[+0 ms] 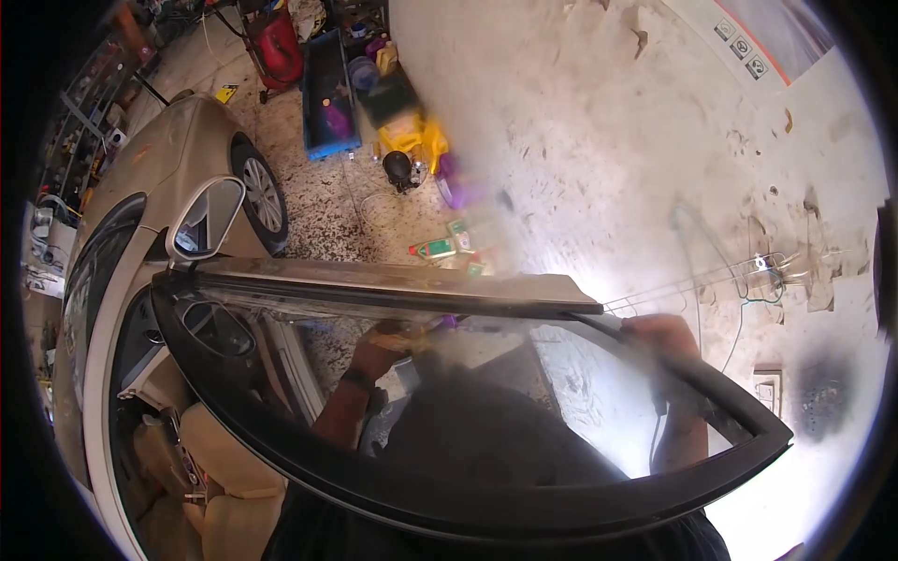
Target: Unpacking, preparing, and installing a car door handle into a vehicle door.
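Note:
An open car door with a black window frame (402, 496) and a beige upper edge (393, 282) spans the view in front of me. Through its window glass (477, 365), partly veiled by reflections, my left hand (383, 341) shows near the door's inner side, with a dark band at the wrist. Its fingers are blurred, so I cannot make out whether they hold anything. My right hand (659, 335) is by the rear end of the door, close to the sloping frame; its fingers are hidden. A side mirror (208, 220) sits at the door's front corner.
The beige car body (154, 154) and front wheel (260, 192) stand at left, with tan seats (220, 444) inside. Bottles (440, 246), a black round object (398, 168) and a blue tray (329, 103) lie on the speckled floor. A stained white wall (636, 150) rises at right, with thin cables (744, 327).

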Demonstrator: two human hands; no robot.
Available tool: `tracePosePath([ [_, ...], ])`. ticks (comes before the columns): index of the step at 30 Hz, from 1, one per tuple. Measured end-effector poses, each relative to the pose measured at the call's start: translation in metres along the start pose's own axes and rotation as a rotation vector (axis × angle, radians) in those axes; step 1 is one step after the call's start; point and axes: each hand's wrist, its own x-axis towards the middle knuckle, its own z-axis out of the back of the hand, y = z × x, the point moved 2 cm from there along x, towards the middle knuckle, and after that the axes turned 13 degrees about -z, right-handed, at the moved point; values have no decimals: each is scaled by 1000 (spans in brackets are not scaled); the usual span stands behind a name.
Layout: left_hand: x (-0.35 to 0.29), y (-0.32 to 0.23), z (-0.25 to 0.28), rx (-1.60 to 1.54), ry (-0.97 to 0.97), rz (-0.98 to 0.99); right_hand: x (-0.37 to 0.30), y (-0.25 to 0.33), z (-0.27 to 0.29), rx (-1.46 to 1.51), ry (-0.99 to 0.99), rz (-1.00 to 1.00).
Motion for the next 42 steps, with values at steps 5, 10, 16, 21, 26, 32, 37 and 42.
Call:
tracePosePath([
  [5, 11, 9, -2, -273, 2, 54, 2, -8, -2, 56, -33, 60],
  [10, 0, 8, 5, -515, 1, 236, 2, -1, -12, -5, -56, 148],
  [16, -21, 39, -48, -658, -270, 214, 10, 18, 10, 37, -1, -37],
  [21, -32, 23, -71, -1192, -786, 422, 41, 25, 43, 70, 467, -359],
  [26, -51, 4, -97, -1260, -1331, 331, 70, 17, 40, 93, 508, -544],
  [32, -136, -46, -104, -1055, -1501, 538, 80, -64, 79, -916, 134, -535],
  [37, -127, -107, -143, -1317, -1245, 451, 44, -135, 22, -977, 399, -830],
  [42, -89, -151, -185, -1724, -1087, 408, 40, -166, -73, -1090, 770, -748],
])
